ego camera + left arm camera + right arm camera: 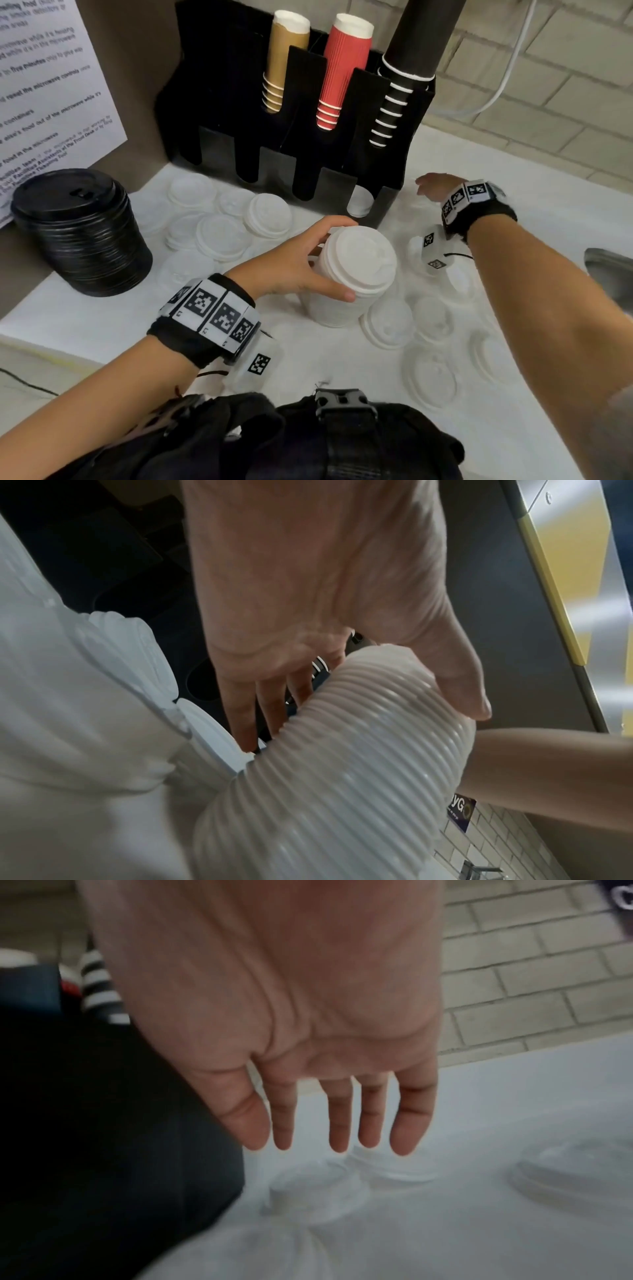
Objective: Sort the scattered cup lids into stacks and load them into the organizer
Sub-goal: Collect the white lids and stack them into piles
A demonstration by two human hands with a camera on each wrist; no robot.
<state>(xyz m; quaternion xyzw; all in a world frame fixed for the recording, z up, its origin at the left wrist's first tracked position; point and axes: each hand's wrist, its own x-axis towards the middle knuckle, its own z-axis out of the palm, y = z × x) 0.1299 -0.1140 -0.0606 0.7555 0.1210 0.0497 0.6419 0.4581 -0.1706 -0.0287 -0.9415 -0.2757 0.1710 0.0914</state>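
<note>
Head view: my left hand (294,263) grips the white lid stack (352,274), steadying it, while my right hand (433,186), fingers spread and empty, reaches toward loose lids (318,1191).

Loose lids (388,325) (white, scattered) crowd the organizer (294,113) front.

office break room, microwave rules notice (51,85), cup organizer (291,113), tiled wall (548,68)

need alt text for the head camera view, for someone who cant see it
A person's left hand grips a tall stack of white lids on a white counter, while the right hand reaches open beside a black organizer holding cups. Loose white lids lie scattered around; a black lid stack stands at left.
</note>
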